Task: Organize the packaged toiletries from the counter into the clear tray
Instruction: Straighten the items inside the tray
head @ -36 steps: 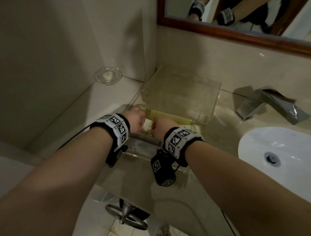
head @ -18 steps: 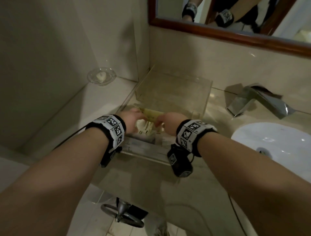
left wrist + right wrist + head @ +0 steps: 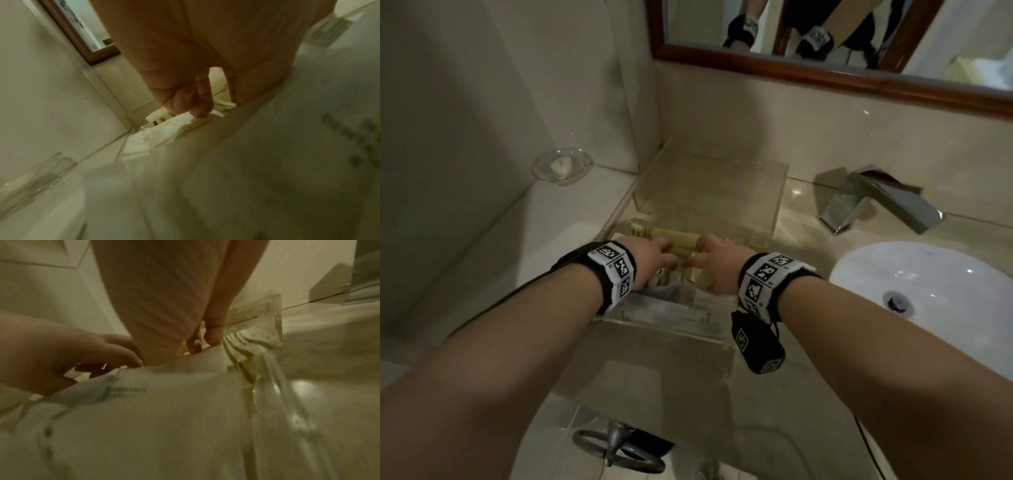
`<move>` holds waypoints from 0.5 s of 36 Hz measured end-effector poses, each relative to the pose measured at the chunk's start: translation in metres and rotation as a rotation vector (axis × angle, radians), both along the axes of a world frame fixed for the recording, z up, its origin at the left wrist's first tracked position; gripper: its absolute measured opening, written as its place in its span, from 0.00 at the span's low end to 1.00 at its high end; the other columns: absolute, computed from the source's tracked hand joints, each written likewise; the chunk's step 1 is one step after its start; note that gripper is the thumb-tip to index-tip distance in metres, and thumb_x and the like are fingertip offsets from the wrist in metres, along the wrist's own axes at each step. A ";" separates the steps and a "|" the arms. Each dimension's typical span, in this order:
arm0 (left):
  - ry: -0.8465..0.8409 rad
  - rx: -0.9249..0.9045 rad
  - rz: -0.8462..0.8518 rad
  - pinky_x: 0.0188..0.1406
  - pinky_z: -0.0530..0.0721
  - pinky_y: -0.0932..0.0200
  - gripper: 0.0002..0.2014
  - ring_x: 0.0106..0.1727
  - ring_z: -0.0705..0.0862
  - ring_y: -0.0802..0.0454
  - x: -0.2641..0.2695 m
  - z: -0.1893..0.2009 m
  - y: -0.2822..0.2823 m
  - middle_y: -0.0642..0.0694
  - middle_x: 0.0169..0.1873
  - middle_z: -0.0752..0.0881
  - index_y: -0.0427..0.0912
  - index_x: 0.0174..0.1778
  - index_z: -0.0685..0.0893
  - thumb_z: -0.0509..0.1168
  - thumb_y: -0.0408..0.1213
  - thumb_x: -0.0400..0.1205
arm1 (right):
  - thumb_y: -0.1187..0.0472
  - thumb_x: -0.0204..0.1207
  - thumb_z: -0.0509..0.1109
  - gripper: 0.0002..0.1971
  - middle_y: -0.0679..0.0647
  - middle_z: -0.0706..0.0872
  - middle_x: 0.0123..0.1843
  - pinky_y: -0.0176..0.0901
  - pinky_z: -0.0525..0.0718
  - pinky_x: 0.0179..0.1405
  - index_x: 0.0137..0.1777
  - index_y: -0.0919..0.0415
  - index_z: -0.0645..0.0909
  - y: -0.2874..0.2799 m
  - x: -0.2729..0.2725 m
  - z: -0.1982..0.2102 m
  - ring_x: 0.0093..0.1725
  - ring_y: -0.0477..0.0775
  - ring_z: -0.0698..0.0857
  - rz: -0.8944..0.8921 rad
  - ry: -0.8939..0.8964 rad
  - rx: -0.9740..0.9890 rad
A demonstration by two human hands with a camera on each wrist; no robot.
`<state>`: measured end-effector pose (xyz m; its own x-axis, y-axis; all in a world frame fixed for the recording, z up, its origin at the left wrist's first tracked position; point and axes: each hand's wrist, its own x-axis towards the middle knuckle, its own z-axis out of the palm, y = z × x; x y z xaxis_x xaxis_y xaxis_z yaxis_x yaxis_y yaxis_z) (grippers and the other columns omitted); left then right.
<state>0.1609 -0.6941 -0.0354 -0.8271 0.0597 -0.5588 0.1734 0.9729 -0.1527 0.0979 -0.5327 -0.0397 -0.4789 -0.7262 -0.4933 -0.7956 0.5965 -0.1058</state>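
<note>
Dim bathroom table (image 3: pixel 722 394), clear tray (image 3: pixel 774 205). Left hand (image 3: pixel 654 257) and right hand (image 3: pixel 717 262), fingers relaxed, press packets (image 3: pixel 671 310): probably light, crinkly, slippery; pinch edges.

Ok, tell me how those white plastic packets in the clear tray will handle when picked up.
The white packets look crinkled and thin, so probably floppy and light. Their film looks glossy, so possibly slippery under the left hand and right hand. The clear tray walls should keep them from sliding out.
</note>
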 end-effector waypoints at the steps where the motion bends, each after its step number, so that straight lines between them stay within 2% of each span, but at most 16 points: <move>1: 0.001 0.005 0.003 0.41 0.75 0.59 0.32 0.58 0.83 0.41 0.000 0.000 0.000 0.45 0.78 0.59 0.59 0.74 0.66 0.66 0.33 0.76 | 0.54 0.76 0.66 0.30 0.55 0.59 0.77 0.53 0.77 0.68 0.78 0.39 0.64 -0.001 0.001 0.001 0.70 0.64 0.73 0.008 0.002 0.013; 5: 0.033 0.045 0.034 0.43 0.73 0.61 0.32 0.61 0.81 0.42 0.001 -0.004 -0.003 0.46 0.80 0.55 0.59 0.75 0.65 0.65 0.33 0.77 | 0.54 0.76 0.65 0.29 0.55 0.61 0.75 0.51 0.78 0.66 0.77 0.39 0.65 -0.003 0.000 -0.001 0.68 0.63 0.74 -0.003 -0.020 0.012; 8: 0.117 0.157 0.115 0.51 0.77 0.60 0.30 0.63 0.80 0.45 0.006 -0.010 -0.010 0.49 0.78 0.59 0.58 0.75 0.67 0.68 0.42 0.76 | 0.51 0.77 0.66 0.28 0.53 0.68 0.72 0.48 0.77 0.62 0.77 0.40 0.66 0.002 0.001 0.003 0.65 0.59 0.77 -0.076 -0.054 -0.102; 11: 0.241 0.340 0.307 0.62 0.80 0.55 0.29 0.63 0.80 0.46 0.007 -0.009 -0.016 0.47 0.70 0.71 0.51 0.70 0.73 0.72 0.47 0.74 | 0.52 0.82 0.59 0.17 0.53 0.84 0.59 0.47 0.83 0.53 0.68 0.48 0.77 0.009 -0.002 0.013 0.55 0.57 0.84 -0.343 0.000 -0.233; 12: 0.312 0.382 0.392 0.62 0.80 0.53 0.26 0.61 0.81 0.45 0.005 -0.008 -0.019 0.45 0.66 0.75 0.47 0.67 0.76 0.71 0.48 0.74 | 0.55 0.83 0.57 0.14 0.53 0.86 0.56 0.47 0.85 0.50 0.65 0.50 0.78 0.011 -0.004 0.015 0.52 0.57 0.85 -0.443 0.038 -0.252; 14: 0.463 0.370 0.558 0.60 0.81 0.50 0.21 0.59 0.82 0.41 -0.003 -0.005 -0.025 0.40 0.61 0.80 0.42 0.62 0.77 0.69 0.49 0.77 | 0.59 0.83 0.56 0.13 0.55 0.86 0.55 0.48 0.85 0.49 0.63 0.52 0.77 0.016 -0.009 0.017 0.52 0.58 0.85 -0.577 0.081 -0.248; 16: 0.502 0.304 0.697 0.60 0.80 0.49 0.23 0.62 0.81 0.37 -0.010 -0.003 -0.031 0.37 0.62 0.81 0.41 0.67 0.74 0.66 0.46 0.79 | 0.61 0.82 0.58 0.14 0.56 0.85 0.58 0.48 0.85 0.53 0.66 0.54 0.75 0.020 -0.014 0.018 0.56 0.59 0.85 -0.636 0.076 -0.195; 18: 0.440 0.269 0.765 0.61 0.79 0.49 0.26 0.65 0.80 0.36 -0.016 -0.005 -0.034 0.36 0.65 0.80 0.43 0.74 0.69 0.64 0.42 0.79 | 0.60 0.82 0.60 0.16 0.57 0.84 0.61 0.49 0.85 0.56 0.68 0.56 0.73 0.022 -0.018 0.018 0.58 0.59 0.84 -0.651 0.070 -0.143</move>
